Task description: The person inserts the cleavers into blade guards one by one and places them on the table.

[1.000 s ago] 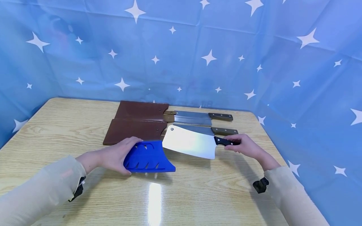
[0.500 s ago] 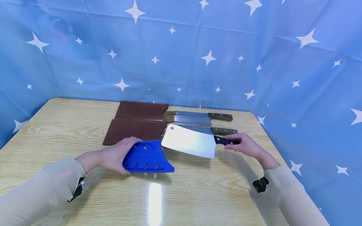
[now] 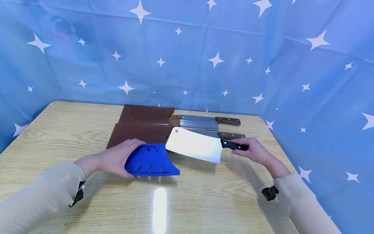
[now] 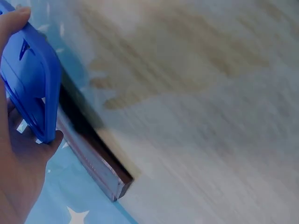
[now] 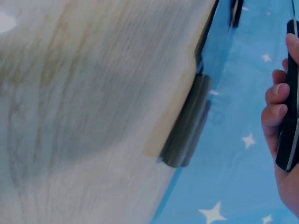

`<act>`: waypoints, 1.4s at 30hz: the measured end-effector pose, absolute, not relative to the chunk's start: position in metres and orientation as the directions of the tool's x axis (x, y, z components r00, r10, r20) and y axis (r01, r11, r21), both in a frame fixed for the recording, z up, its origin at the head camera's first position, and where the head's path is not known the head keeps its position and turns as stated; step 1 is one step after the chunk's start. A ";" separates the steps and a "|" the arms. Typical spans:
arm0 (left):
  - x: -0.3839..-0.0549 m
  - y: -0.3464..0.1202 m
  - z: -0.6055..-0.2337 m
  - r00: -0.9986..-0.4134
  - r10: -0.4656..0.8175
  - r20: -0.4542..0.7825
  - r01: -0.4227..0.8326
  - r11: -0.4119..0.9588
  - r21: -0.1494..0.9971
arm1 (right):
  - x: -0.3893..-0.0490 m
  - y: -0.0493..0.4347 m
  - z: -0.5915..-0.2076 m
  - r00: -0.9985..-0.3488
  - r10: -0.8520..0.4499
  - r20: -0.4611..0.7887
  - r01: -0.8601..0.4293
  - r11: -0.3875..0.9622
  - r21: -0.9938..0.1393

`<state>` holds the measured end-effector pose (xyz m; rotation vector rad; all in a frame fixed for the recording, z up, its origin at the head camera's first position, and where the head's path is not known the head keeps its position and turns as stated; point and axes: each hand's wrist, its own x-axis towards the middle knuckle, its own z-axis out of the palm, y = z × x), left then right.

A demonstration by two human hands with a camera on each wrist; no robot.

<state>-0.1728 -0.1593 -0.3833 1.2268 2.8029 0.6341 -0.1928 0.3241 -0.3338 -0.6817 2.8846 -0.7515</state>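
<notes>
My left hand (image 3: 118, 158) grips the closed end of a blue plastic blade guard (image 3: 152, 159), fingers on its far edge and thumb on the near one. Slots run along the guard, and its wide mouth faces right. In the left wrist view the thumb and fingers clasp the guard (image 4: 39, 79) across its edges. My right hand (image 3: 252, 150) holds a cleaver (image 3: 195, 144) by its black riveted handle, above the table. The blade points left, its tip just beside the guard's upper mouth corner. In the right wrist view the fingers curl round the handle (image 5: 290, 102).
Two brown leather sheaths (image 3: 146, 115) lie at the back of the wooden table (image 3: 204, 201). To their right are two more cleavers, the rear one (image 3: 201, 122) and a nearer one with its handle (image 3: 231, 135) showing. A blue starry cloth (image 3: 187, 48) hangs behind.
The blue guard and left hand have shifted slightly left and up. The cleaver in my right hand has also moved a little left and up. The things at the back stay put.
</notes>
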 end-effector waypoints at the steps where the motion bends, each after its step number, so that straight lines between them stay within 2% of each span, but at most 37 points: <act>1: -0.173 -0.160 -0.382 -0.690 0.709 0.145 0.704 0.610 0.365 | -0.192 0.323 -0.333 -0.887 -0.459 0.045 -0.425 0.775 -0.467; 7: -0.176 -0.165 -0.377 -0.712 0.694 0.110 0.674 0.631 0.384 | -0.186 0.317 -0.329 -0.844 -0.530 0.089 -0.511 0.741 -0.436; 15: -0.180 -0.170 -0.374 -0.736 0.675 0.048 0.637 0.666 0.388 | -0.179 0.312 -0.329 -0.776 -0.626 0.074 -0.570 0.646 -0.509; 19: -0.183 -0.170 -0.372 -0.736 0.673 0.075 0.643 0.660 0.388 | -0.183 0.314 -0.329 -0.800 -0.600 0.004 -0.494 0.656 -0.571; 24: -0.188 -0.167 -0.370 -0.732 0.671 0.121 0.658 0.648 0.385 | -0.188 0.328 -0.325 -0.890 -0.444 -0.107 -0.275 0.707 -0.651; 27: -0.189 -0.167 -0.369 -0.729 0.674 0.122 0.660 0.644 0.387 | -0.190 0.337 -0.324 -0.913 -0.389 -0.124 -0.197 0.686 -0.701; 29: -0.188 -0.167 -0.368 -0.732 0.673 0.103 0.651 0.648 0.396 | -0.190 0.341 -0.324 -0.908 -0.395 -0.141 -0.178 0.669 -0.722; 34: -0.186 -0.166 -0.366 -0.726 0.686 0.047 0.636 0.645 0.423 | -0.189 0.352 -0.322 -0.862 -0.490 -0.131 -0.224 0.599 -0.769; 42: -0.184 -0.166 -0.362 -0.691 0.722 0.041 0.669 0.618 0.413 | -0.192 0.360 -0.324 -0.799 -0.583 -0.146 -0.234 0.525 -0.818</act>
